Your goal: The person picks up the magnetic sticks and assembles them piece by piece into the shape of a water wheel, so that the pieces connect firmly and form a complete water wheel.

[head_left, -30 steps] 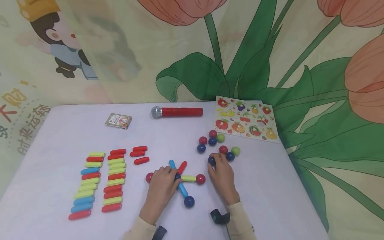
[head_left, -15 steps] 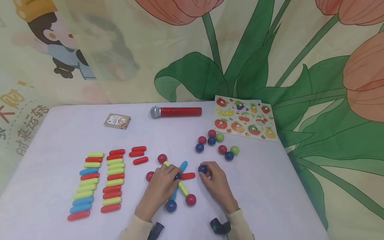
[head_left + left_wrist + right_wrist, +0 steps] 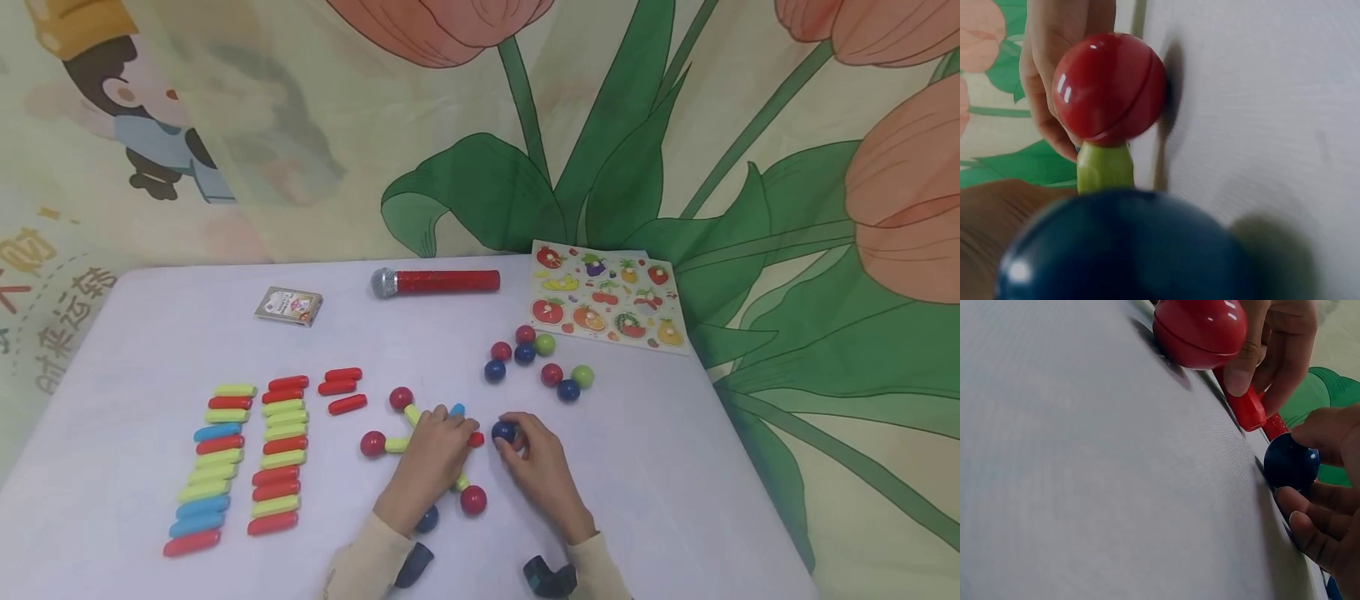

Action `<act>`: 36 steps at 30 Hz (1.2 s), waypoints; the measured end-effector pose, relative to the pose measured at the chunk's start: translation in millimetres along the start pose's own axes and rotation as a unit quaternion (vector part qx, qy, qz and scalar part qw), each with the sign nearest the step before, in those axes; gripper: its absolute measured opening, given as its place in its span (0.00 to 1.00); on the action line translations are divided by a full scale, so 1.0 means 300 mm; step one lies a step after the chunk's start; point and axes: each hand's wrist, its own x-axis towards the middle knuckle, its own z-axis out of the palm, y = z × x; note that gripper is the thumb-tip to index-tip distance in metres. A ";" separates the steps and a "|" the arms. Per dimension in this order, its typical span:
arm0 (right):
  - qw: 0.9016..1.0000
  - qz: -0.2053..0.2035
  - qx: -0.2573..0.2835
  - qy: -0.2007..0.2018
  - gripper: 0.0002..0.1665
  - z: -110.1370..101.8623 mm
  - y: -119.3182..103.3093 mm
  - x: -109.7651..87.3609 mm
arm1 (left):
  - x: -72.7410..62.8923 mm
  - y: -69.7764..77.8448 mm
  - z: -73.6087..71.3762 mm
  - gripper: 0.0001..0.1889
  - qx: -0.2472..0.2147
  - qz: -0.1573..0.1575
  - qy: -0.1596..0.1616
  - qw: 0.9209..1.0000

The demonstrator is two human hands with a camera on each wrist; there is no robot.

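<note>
My left hand (image 3: 433, 458) is over a star-shaped build of coloured rods and balls, hiding its centre. In the right wrist view, its thumb and fingers pinch a red rod (image 3: 1249, 411) whose free end points toward my right hand (image 3: 542, 467). My right hand pinches a dark blue ball (image 3: 503, 431) between thumb and fingers, just apart from that rod's end. Red balls (image 3: 372, 444) cap yellow-green rods (image 3: 396, 446) of the build. Another blue ball (image 3: 427, 519) shows beneath the left wrist, and a blue rod tip (image 3: 457, 410) sticks out beyond the fingers.
Loose red, blue and green balls (image 3: 525, 354) lie beyond my right hand. Two columns of rods (image 3: 283, 446) and several red rods (image 3: 347, 404) lie left. At the back are a card box (image 3: 289, 306), red microphone (image 3: 442, 282) and fruit-picture board (image 3: 607, 296).
The right hand has brought the blue ball from the loose balls left toward the build. The build has turned under the left hand, which has shifted right onto the red rod.
</note>
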 end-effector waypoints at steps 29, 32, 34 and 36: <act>0.964 0.066 -0.208 0.149 0.26 -0.111 0.069 0.074 | -0.094 -0.040 -0.053 0.25 -0.002 -0.145 0.039 0.989; 0.965 0.077 -0.210 0.137 0.25 -0.115 0.068 0.079 | -0.093 -0.034 -0.057 0.25 0.002 -0.133 0.035 0.990; 0.966 0.080 -0.207 0.133 0.25 -0.118 0.068 0.082 | -0.094 -0.032 -0.055 0.24 0.001 -0.131 0.037 0.991; 0.967 0.081 -0.204 0.130 0.25 -0.121 0.070 0.084 | -0.095 -0.029 -0.056 0.24 -0.002 -0.128 0.044 0.991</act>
